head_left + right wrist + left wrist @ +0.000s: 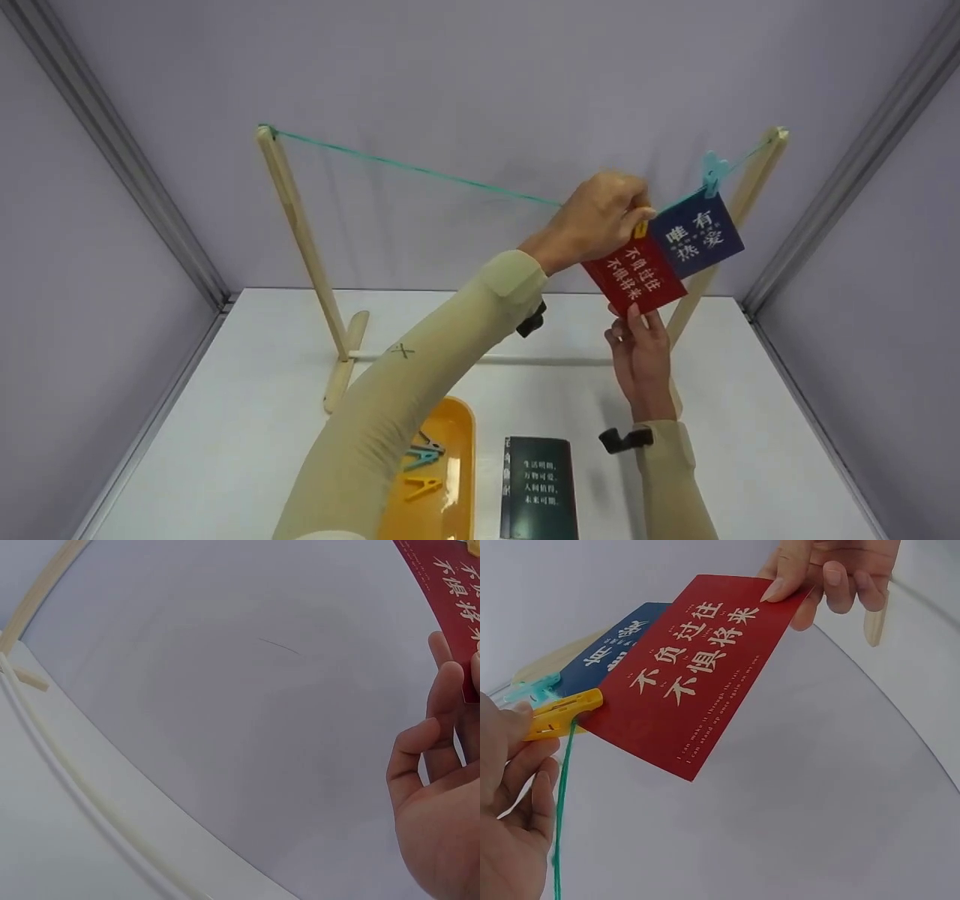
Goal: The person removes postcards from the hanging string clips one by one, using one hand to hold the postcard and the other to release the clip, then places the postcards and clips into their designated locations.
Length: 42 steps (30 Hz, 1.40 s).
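My left hand (600,217) pinches a yellow clothespin (562,714) at the green string (420,169). The clothespin's tip sits on the edge of a red card (690,675) with white characters. At the card's lower corner, my right hand (643,360) holds it between thumb and fingers; the right wrist view shows this hand (442,795) at its right edge. Just right of the red card, and partly behind it, a blue card (697,232) hangs from the string by a light blue clothespin (712,174).
Wooden posts (300,232) hold the string at both ends, above a white table (262,420). An orange tray (463,450) with several clothespins stands below, partly hidden by my left sleeve. Dark green cards (541,487) lie to its right. Grey walls enclose the table.
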Motion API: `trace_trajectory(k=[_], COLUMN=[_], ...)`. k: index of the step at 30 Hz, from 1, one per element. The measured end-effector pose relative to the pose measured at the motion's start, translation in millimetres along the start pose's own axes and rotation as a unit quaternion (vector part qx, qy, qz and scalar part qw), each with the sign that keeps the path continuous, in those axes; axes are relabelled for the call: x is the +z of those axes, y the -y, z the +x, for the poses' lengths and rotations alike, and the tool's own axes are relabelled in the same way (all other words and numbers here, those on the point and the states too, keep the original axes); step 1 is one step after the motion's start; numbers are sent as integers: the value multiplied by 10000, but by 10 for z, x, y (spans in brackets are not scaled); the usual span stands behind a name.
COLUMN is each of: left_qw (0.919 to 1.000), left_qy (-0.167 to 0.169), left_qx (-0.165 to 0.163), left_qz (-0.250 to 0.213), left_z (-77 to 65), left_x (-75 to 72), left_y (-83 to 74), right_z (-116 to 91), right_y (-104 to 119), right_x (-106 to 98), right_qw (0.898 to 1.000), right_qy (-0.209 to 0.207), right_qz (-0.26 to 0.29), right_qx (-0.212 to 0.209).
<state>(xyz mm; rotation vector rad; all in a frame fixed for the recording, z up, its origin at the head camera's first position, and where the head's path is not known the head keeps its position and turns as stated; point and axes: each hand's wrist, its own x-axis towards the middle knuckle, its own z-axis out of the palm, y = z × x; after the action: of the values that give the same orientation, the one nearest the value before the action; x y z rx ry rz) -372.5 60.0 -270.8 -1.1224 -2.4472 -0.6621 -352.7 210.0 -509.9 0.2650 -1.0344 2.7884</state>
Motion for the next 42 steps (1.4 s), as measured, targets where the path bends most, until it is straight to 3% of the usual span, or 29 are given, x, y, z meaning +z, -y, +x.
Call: trace_trajectory(k=[5,10,17,21,27,32,38,42], left_qw=[9986,9966,9924,9862,9752,9704,9726,9750], left_qy=[-379,-716,-1170,-1575,-2058,-2199,-2111,-2004], left_qx=[241,320,374,404,201,208,257,184], left_qz=[281,245,-41,-315,-785,-981,-937,-937], left_z=[4,34,28,-5,-61,-103,-126,-222], left_x=[-22,-81,-121,-138,-214,-276,-277,-247], left_y=[-15,-29,-22,-32,-73,-116,-129,-137], right_z=[-24,-41,-84,-126,-217,-242,-240,-281], right_y=[-10,-27,-93,-129,-174,-164,-118,-107], right_x=[-12,-30,-80,-117,-124,-131,-139,-169], right_qw=[9999,9995,9992,9989,9979,9982,9975,9965], right_qy=[-87,-137,-203,-212,-255,-191,-317,-423], right_qz=[96,206,107,20,80,154,204,-26], right_qx=[88,171,323,416,583,555,590,722])
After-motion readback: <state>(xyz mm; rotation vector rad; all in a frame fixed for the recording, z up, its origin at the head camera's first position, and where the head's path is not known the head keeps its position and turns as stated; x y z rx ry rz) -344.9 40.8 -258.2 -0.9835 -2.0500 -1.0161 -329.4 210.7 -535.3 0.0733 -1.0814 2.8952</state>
